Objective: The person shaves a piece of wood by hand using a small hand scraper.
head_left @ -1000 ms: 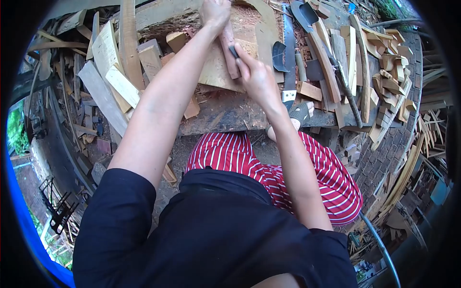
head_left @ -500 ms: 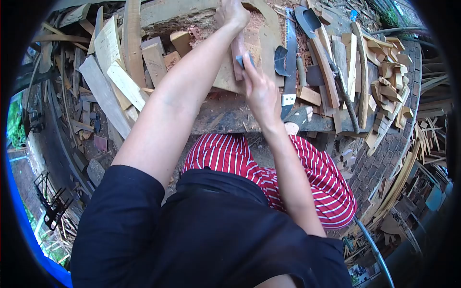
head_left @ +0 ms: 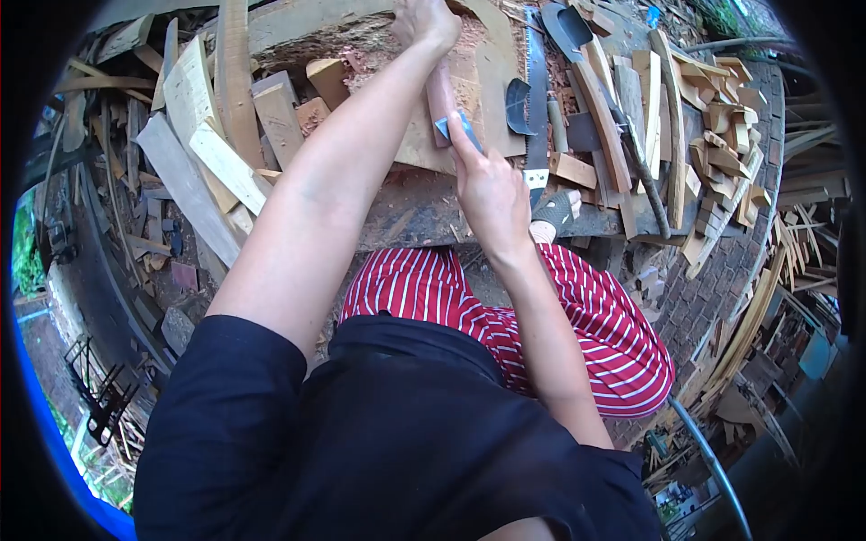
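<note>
A narrow reddish strip of wood [head_left: 440,97] points toward my body over a flat board [head_left: 498,77]. My left hand [head_left: 428,25] is closed on the strip's far end, at the top edge of the head view, its fingertips partly cut off. Near the strip's close end, my right hand [head_left: 492,185] grips a small flat bluish scraper [head_left: 461,131], index finger laid along it. The scraper lies across the strip, and its lower part is hidden by the fingers.
Right of the board lie a handsaw [head_left: 538,99] and dark curved pieces [head_left: 520,106]. Wood offcuts [head_left: 731,135] pile up farther right, with long planks [head_left: 185,176] on the left. Reddish shavings [head_left: 361,72] cover parts of the bench [head_left: 406,216]. A foot [head_left: 557,212] rests by the saw handle.
My right hand has drawn the scraper a little toward my body along the strip, and its face now catches more light. My left hand stays at the far end.
</note>
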`<state>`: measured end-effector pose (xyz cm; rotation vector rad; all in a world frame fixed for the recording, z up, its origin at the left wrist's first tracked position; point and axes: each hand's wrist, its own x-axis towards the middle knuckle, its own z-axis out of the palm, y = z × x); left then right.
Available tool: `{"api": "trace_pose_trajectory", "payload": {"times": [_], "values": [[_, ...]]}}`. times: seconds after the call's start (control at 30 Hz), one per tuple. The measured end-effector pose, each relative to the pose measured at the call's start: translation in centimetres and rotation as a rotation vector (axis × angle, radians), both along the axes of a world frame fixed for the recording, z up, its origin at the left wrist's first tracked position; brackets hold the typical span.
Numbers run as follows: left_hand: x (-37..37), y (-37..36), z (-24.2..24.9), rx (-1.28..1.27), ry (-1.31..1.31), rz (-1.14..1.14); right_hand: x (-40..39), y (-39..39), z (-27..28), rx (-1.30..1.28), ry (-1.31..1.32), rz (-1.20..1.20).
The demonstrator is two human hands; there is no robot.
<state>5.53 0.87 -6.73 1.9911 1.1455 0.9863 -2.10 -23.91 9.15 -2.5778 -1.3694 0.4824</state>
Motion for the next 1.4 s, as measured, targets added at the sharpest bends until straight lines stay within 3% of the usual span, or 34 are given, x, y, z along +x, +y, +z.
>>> {"api": "trace_pose_trajectory", "payload": {"times": [0.07, 0.1, 0.13, 0.2, 0.23, 0.27, 0.33, 0.4, 0.47, 0.5, 0.6, 0.63, 0.73, 0.77, 0.83, 0.87, 0.9, 0.93, 1.0, 1.23, 1.33, 1.4], "values": [[-1.4, -1.3, 4.7, -0.165, 0.279, -0.016, 0.7, 1.8, -0.1, -0.008, 0.008, -0.01], [0.5, 1.1, -2.9, 0.022, 0.015, -0.019, 1.0, 2.5, -0.6, 0.044, -0.032, -0.007], [0.2, 0.9, -1.8, 0.032, 0.015, -0.016, 1.0, 3.1, -0.9, 0.101, -0.069, -0.005], [-0.5, -0.8, 1.4, -0.071, 0.253, 0.096, 0.0, 1.0, 0.2, 0.049, -0.027, -0.007], [0.5, -0.3, -1.3, 0.201, 0.174, 0.192, -0.4, -0.1, 0.6, -0.014, 0.02, -0.019], [-0.2, -0.5, 0.8, 0.194, 0.178, 0.192, -0.3, 0.0, 0.4, -0.021, 0.023, -0.019], [-1.4, -1.0, 4.9, -0.255, 0.226, -0.091, -0.2, -0.3, 0.3, -0.053, -0.019, 0.009], [-1.0, -1.4, 4.7, -0.249, 0.191, -0.064, 0.1, -0.3, 0.5, -0.059, 0.015, -0.011], [0.4, -0.6, 0.8, 0.133, 0.115, 0.153, 0.0, -0.9, -0.6, 0.015, -0.011, -0.042], [0.4, 0.3, -0.5, 0.137, 0.115, 0.15, -0.1, -0.9, -0.7, 0.019, -0.01, -0.045], [-0.8, 2.9, -3.2, -0.016, 0.059, -0.12, 0.2, -0.9, -1.1, 0.063, 0.011, -0.042], [-0.7, 1.8, -2.3, -0.042, 0.087, 0.105, 0.7, -0.4, -1.5, 0.102, 0.028, -0.058], [-0.7, 1.2, -1.8, -0.164, 0.065, 0.123, 1.4, 1.6, -2.0, 0.134, 0.043, -0.07], [-1.0, 0.4, 0.9, -0.317, 0.111, 0.163, 1.8, 2.5, -1.7, 0.156, 0.026, -0.053], [-1.5, -0.2, 3.0, -0.29, 0.114, 0.15, 1.2, 0.8, -1.2, 0.128, 0.017, -0.056], [-1.6, -0.4, 2.8, -0.279, 0.13, 0.133, 0.7, -0.5, -1.1, 0.082, 0.018, -0.066], [0.0, 0.7, -2.3, -0.05, 0.133, 0.266, 0.4, -1.3, -1.3, 0.07, -0.037, -0.05], [-0.8, -0.1, -0.4, -0.06, 0.14, 0.259, 0.2, -1.3, -0.9, 0.06, -0.032, -0.057], [-2.1, -1.4, 7.0, -0.454, 0.314, 0.115, 0.7, -0.4, 0.4, 0.011, 0.037, -0.088], [-1.0, -1.2, 4.8, -0.347, 0.283, 0.209, 0.6, -0.6, -1.5, 0.047, -0.08, -0.046], [-2.0, -2.1, 7.6, -0.44, 0.312, 0.159, 1.4, 0.3, -1.8, 0.102, -0.056, -0.07], [-1.2, -0.5, 3.9, -0.403, 0.306, 0.164, 2.2, 2.8, -2.4, 0.16, -0.059, -0.049]]}}
